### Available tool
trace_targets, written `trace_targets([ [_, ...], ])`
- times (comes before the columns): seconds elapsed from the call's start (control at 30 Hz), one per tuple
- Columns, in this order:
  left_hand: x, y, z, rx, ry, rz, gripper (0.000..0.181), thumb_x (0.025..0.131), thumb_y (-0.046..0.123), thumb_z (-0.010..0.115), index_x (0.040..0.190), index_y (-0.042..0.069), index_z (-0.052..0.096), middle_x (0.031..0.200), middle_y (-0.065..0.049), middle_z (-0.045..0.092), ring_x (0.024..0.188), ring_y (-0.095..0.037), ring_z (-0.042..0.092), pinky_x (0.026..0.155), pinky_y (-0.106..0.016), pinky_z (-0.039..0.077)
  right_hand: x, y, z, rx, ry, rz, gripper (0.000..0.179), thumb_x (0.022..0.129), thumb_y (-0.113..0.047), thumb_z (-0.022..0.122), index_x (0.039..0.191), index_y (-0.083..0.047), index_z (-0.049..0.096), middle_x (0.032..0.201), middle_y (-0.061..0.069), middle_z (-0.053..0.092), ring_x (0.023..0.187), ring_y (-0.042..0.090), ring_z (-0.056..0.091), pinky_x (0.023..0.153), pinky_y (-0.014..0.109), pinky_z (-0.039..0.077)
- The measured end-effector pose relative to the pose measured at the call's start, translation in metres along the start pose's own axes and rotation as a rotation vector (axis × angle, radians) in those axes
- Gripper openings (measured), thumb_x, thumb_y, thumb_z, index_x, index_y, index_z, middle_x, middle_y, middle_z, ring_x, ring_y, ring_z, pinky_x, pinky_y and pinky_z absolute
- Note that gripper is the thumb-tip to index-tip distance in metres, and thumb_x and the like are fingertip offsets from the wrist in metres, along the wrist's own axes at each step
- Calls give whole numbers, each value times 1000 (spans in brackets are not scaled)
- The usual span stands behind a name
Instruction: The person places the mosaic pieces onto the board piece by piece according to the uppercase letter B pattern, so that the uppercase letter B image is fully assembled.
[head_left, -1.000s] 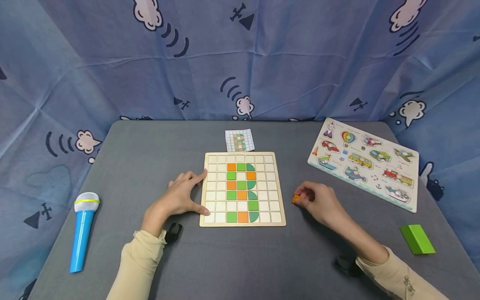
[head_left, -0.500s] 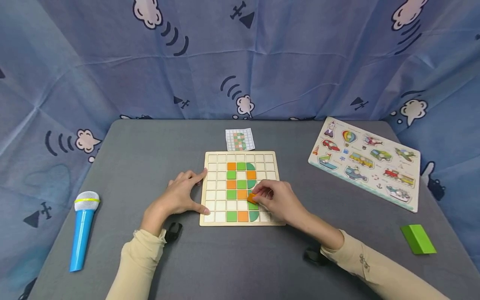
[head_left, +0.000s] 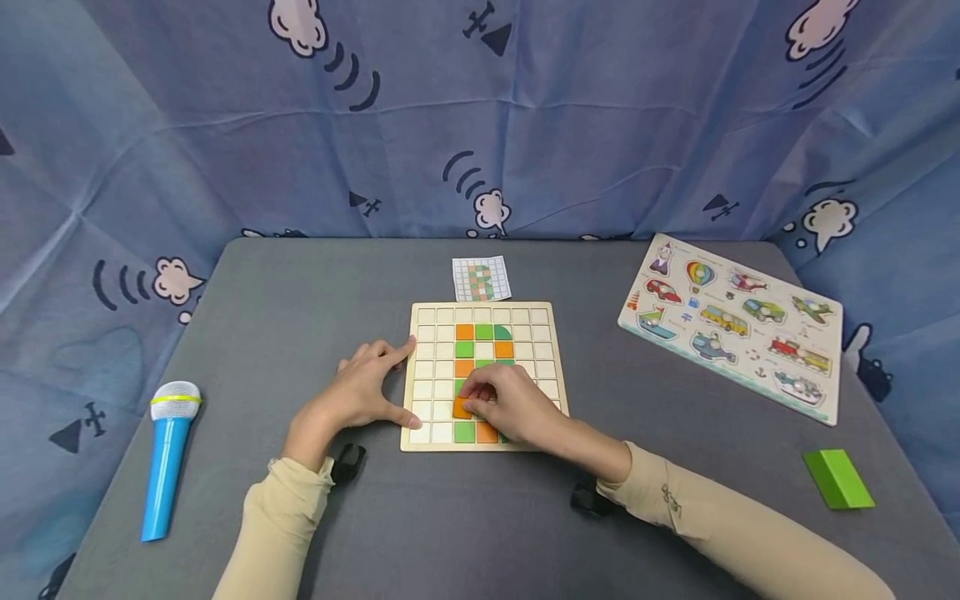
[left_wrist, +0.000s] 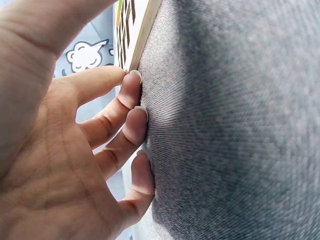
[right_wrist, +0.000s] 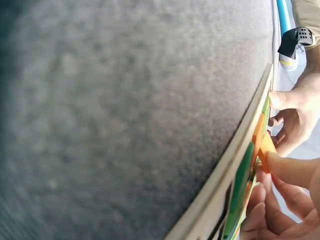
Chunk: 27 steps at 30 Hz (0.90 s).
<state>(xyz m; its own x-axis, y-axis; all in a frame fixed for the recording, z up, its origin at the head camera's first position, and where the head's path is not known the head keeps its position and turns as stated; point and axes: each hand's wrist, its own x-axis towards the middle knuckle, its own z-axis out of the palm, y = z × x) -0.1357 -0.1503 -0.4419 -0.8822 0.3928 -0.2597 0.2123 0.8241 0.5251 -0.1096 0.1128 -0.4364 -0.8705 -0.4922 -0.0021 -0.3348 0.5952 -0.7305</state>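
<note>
A pale wooden grid board [head_left: 423, 367] lies on the grey table with orange, green and teal tiles in its middle columns. My right hand [head_left: 517, 408] is over the lower part of the board, pinching an orange square tile [head_left: 461, 408] between thumb and fingers. This tile is tilted, close over a cell above the bottom row's green tile [head_left: 465, 432]. Some tiles are hidden beneath the right hand. At the board's left edge, my left hand [head_left: 367, 387] is spread, thumb and index fingertip touching the rim; its other fingertips rest on the table in the left wrist view.
Behind the board lies a small printed pattern card [head_left: 481, 279]. A vehicle picture puzzle [head_left: 761, 333] occupies the back right. Nearer on that side is a green block [head_left: 838, 481]. The blue toy microphone [head_left: 167, 475] lies far left. A patterned curtain [head_left: 420, 125] hangs behind the table.
The right hand has carried the orange tile leftward from the table right of the board to over its lower middle. The left hand has stayed at the left edge.
</note>
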Motion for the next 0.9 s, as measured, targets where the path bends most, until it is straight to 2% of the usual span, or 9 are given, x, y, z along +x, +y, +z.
trace_targets([
  [0.2, 1, 0, 0, -7, 4, -6, 124, 69, 46, 100, 169, 16, 32, 132, -12, 55, 127, -33, 47, 104, -61, 34, 0, 0, -3, -16, -20, -2, 5, 93, -4, 80, 92, -9, 81, 82, -3, 72, 72, 3, 59, 71, 21, 52],
  [0.37, 0, 0, 0, -6, -3, -6, 124, 69, 48, 99, 169, 16, 31, 136, -14, 55, 130, -34, 46, 104, -61, 34, 2, 0, -4, -12, -33, -8, 5, 92, -3, 80, 93, -8, 82, 83, -2, 73, 72, 5, 59, 70, 22, 52],
  [0.63, 1, 1, 0, 3, 3, 2, 124, 69, 47, 100, 168, 15, 32, 135, -13, 56, 129, -34, 47, 101, -59, 34, 4, -1, 1, -122, 32, 37, 8, 87, -10, 88, 83, -14, 81, 87, -4, 68, 83, 12, 57, 77, 30, 49],
  [0.77, 1, 1, 0, -6, 0, 10, 124, 69, 46, 100, 168, 14, 32, 131, -12, 56, 125, -33, 47, 99, -58, 34, 3, 1, -2, -162, 63, 44, 12, 88, -16, 88, 94, -14, 78, 95, 0, 67, 91, 15, 58, 82, 34, 51],
  [0.9, 1, 0, -2, -34, -6, 13, 123, 69, 46, 100, 168, 12, 34, 123, -10, 55, 119, -30, 47, 99, -58, 34, 3, 12, -19, -220, 156, 12, 31, 92, -27, 85, 116, -9, 77, 114, 7, 70, 107, 25, 60, 94, 45, 50],
])
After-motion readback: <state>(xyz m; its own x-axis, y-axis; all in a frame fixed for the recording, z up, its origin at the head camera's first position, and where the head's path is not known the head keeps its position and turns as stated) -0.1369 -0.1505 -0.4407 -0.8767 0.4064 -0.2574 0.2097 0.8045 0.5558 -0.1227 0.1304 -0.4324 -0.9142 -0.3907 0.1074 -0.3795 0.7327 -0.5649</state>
